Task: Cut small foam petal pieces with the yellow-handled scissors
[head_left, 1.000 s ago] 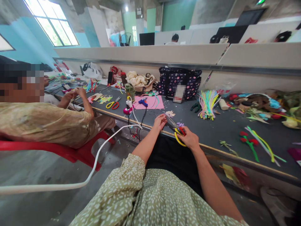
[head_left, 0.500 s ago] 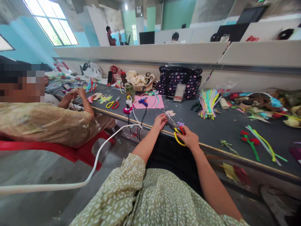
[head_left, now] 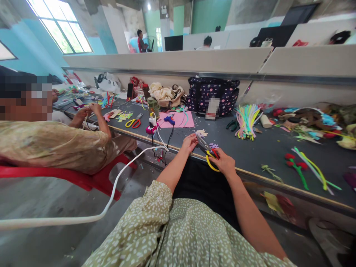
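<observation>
My right hand [head_left: 224, 162] grips a pair of scissors [head_left: 204, 143] with one red and one yellow handle loop, held over the table's front edge. Their blades point up and left toward my left hand [head_left: 190, 143], whose fingers are pinched together by the blade tips. What those fingers hold is too small to make out. Just beyond the blades lies a small pile of pale cut pieces [head_left: 201, 132]. A few purple pieces [head_left: 214, 145] rest near the scissors' handles.
A blue glue gun [head_left: 169, 119] lies on a pink sheet [head_left: 185, 120]. A white cable [head_left: 116, 189] crosses on the left, beside a seated co-worker [head_left: 55, 144]. Pastel fuzzy stems [head_left: 247, 122] stand bundled at right. A dark patterned bag [head_left: 200, 96] sits behind.
My hands and the scissors stay almost in the same place. A person in the far background has moved to the right.
</observation>
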{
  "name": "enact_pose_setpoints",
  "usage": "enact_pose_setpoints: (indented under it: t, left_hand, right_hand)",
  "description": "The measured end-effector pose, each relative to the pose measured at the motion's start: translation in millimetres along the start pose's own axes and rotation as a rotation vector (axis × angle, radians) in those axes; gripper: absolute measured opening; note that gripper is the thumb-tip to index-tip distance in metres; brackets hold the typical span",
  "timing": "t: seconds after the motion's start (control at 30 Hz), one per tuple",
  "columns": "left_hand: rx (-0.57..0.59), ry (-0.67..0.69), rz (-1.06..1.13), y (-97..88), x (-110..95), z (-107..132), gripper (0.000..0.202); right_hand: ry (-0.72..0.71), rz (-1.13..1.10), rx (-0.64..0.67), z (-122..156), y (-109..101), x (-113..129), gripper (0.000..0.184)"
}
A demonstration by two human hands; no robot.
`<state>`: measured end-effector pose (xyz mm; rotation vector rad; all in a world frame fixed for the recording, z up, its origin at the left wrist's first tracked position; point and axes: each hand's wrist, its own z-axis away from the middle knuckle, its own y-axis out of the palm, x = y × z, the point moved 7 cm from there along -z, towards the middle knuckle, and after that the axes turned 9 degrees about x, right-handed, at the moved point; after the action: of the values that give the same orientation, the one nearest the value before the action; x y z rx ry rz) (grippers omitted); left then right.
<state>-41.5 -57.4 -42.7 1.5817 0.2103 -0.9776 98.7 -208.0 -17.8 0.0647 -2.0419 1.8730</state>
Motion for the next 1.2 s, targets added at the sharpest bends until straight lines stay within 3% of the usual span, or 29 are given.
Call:
enact_pose_setpoints:
  t: [0.17,0.6,0.77,0.9,1.2]
  left_hand:
    - [0.037,-0.048,0.049,4.1,2,2,0.016]
    - [0.023,0.002,0.029,-2.7,2,-2,0.022]
    - [0.016,0.155,-0.038,2.7,-5,7,0.021]
    - [0.059,0.255,-0.206,16.2,-11,20,0.035]
    - [0.103,0.249,-0.427,26.9,-13,26,0.044]
  right_hand:
    - [-0.018,-0.015,-0.005,-1,0,0,0.052]
    - [-0.032,-0.125,-0.004,-6,1,-6,0.047]
    - [0.014,-0.062,-0.005,-6,-1,-4,0.048]
    - [0.028,0.015,-0.015,-5,-5,3,0.053]
    - [-0.081,0.223,-0.059,-18,-30,30,0.048]
